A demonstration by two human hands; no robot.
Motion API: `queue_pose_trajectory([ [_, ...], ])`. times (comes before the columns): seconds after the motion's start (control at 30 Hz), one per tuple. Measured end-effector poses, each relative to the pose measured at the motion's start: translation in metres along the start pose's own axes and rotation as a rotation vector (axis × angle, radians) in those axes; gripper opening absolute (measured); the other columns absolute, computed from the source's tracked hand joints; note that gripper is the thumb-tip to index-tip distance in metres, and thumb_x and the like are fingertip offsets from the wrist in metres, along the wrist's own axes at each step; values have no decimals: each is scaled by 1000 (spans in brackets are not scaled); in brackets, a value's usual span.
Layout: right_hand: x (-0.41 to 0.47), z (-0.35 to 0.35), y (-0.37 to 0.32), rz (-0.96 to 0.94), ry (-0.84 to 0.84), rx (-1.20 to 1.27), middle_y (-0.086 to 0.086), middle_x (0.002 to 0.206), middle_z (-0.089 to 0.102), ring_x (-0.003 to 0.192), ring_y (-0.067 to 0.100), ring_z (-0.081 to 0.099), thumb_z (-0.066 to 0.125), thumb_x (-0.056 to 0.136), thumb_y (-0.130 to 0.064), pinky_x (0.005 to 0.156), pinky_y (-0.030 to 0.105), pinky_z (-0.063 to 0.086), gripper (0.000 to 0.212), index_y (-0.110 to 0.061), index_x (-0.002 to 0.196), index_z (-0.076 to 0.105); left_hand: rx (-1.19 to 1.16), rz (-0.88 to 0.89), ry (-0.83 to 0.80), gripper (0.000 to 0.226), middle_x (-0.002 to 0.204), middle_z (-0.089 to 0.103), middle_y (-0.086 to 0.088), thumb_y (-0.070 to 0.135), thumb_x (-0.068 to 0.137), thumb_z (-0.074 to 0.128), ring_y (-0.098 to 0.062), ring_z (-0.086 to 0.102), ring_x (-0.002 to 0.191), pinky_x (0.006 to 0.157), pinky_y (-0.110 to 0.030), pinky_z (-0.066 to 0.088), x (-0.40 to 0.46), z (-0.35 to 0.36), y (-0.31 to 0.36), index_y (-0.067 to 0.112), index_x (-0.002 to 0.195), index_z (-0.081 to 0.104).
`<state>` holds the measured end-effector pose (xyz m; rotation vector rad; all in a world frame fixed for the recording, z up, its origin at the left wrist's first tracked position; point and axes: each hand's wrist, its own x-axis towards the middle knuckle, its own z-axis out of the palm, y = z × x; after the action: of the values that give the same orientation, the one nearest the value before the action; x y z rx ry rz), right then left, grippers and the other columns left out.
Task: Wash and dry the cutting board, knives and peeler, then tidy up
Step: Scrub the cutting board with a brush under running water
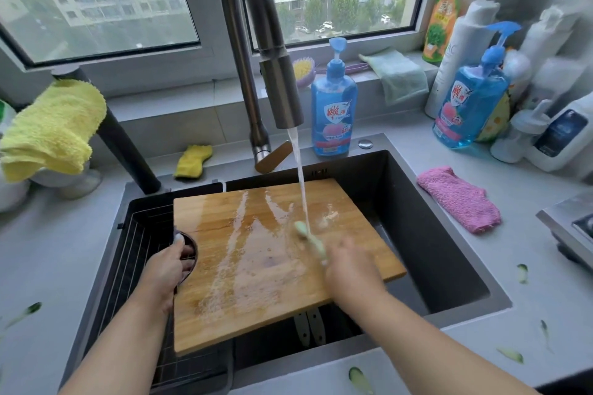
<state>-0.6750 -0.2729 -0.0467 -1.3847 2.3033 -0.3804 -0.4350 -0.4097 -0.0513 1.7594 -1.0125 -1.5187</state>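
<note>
A wide window (96, 0) behind the sink (449, 234) looks out on pale apartment blocks and green trees in flat daylight. Below it runs a grey sill (353, 74), then the grey surface (48, 250).

A home kitchen; sink (449, 234), faucet (256, 42), dish soap (333, 106), stove (571, 228).

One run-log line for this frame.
phase: rinsing | left hand: grips cutting board | right hand: holds green tool under stream | tap: running
</note>
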Motion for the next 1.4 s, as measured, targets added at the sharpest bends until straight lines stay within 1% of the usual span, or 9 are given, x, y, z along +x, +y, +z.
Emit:
queue_pose_trajectory([
  [0.1, 0, 11, -18, -169, -61, 45, -4, 103, 45, 80, 12, 49, 48, 97, -23, 65, 24, 45, 31, -22, 128, 50, 2, -3, -1, 43, 86, 62, -21, 40, 103, 39, -31, 59, 69, 58, -36, 48, -2, 8, 0, 1, 107, 55],
  [0.3, 44, -11, 28, 180, -18, -144, 2, 110, 48, 96, 21, 53, 42, 99, -25, 75, 33, 48, 26, -20, 117, 60, 12, 11, -5, 42, 90, 64, -23, 41, 102, 41, -32, 62, 72, 60, -39, 50, -7, 20, -1, 1, 105, 56],
  [0.5, 3, 16, -34, -190, -190, 218, -3, 112, 48, 95, 18, 53, 43, 99, -25, 85, 36, 52, 34, -27, 132, 50, -25, 11, -35, 36, 69, 57, -18, 33, 102, 43, -23, 52, 53, 42, -25, 42, -16, 60, -11, 0, 93, 54],
  [0.77, 7, -4, 10, 36, -105, 126, -4, 113, 46, 89, 11, 52, 43, 100, -31, 72, 24, 48, 44, -28, 144, 38, 37, 69, -32, 28, 61, 48, -8, 26, 102, 43, -16, 40, 45, 36, -16, 30, -20, 103, 1, 6, 84, 51],
  [0.93, 10, 6, -11, -81, -157, 312, -13, 101, 43, 79, 8, 52, 46, 99, -34, 61, 20, 46, 44, -35, 142, 38, 62, 59, -44, 27, 64, 47, -9, 28, 101, 43, -20, 44, 49, 48, -25, 36, -18, 123, 2, 5, 89, 50],
  [1.07, 36, 2, 26, 108, -103, 111, -4, 110, 45, 88, 12, 52, 45, 99, -32, 77, 30, 52, 46, -31, 144, 38, 81, 48, -51, 28, 71, 49, -11, 29, 102, 41, -21, 46, 57, 53, -29, 38, -16, 131, -1, 4, 95, 51],
  [1.13, 23, 2, 35, 141, -129, 89, -4, 112, 45, 86, 10, 52, 45, 99, -32, 69, 25, 49, 46, -30, 144, 37, 91, 41, -48, 29, 72, 51, -11, 31, 101, 42, -21, 47, 59, 54, -30, 39, -14, 133, -3, 4, 94, 52],
  [1.27, -12, 15, 15, -19, -188, 339, -10, 106, 43, 78, 7, 51, 47, 99, -32, 60, 19, 46, 49, -33, 146, 34, 96, 0, -60, 32, 73, 51, -13, 34, 101, 42, -22, 48, 61, 57, -31, 40, -10, 136, -9, 6, 88, 48],
  [1.4, 23, 20, 2, -92, -208, 318, -9, 108, 43, 84, 6, 49, 46, 99, -32, 69, 20, 46, 48, -35, 145, 35, 73, -27, -68, 45, 82, 61, -12, 46, 99, 43, -28, 60, 76, 72, -39, 53, -8, 137, -12, 6, 95, 62],
])
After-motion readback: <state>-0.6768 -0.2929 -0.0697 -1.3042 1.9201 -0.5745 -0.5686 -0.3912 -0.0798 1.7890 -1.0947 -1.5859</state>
